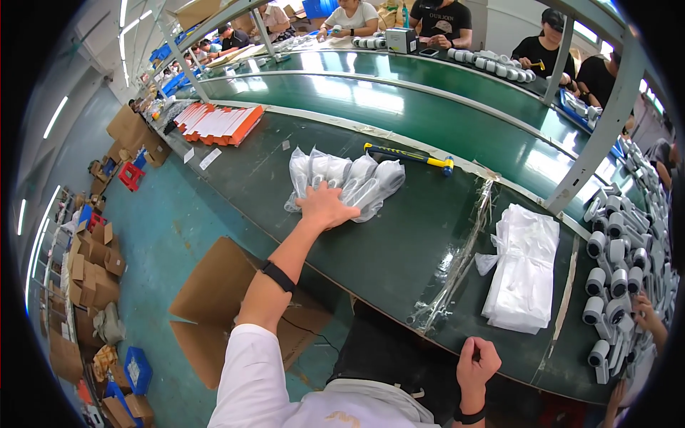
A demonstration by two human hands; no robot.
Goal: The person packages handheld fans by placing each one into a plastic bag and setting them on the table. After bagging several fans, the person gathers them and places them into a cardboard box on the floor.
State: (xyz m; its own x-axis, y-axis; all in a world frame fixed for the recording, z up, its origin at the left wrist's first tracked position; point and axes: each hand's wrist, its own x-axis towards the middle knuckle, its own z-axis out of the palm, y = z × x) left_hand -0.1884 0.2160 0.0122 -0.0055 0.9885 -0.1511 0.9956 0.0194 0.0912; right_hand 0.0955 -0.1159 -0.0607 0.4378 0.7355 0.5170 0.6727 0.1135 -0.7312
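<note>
Left hand (325,207) lies flat, fingers spread, pressing on the near edge of a loose heap of clear crinkly plastic bags holding white cylindrical parts (349,182), just this side of a yellow-handled hammer (408,155) on the dark green workbench (399,250); the right hand (477,362) is a closed fist at the bench's near rim, well right of the hammer, holding nothing that I can see. Those bags look light, soft and slippery, probably best gathered from beneath. Farther right lies a stack of flat empty white plastic bags (524,267); an open brown cardboard box (228,299), contents hidden, stands on the floor below.
</note>
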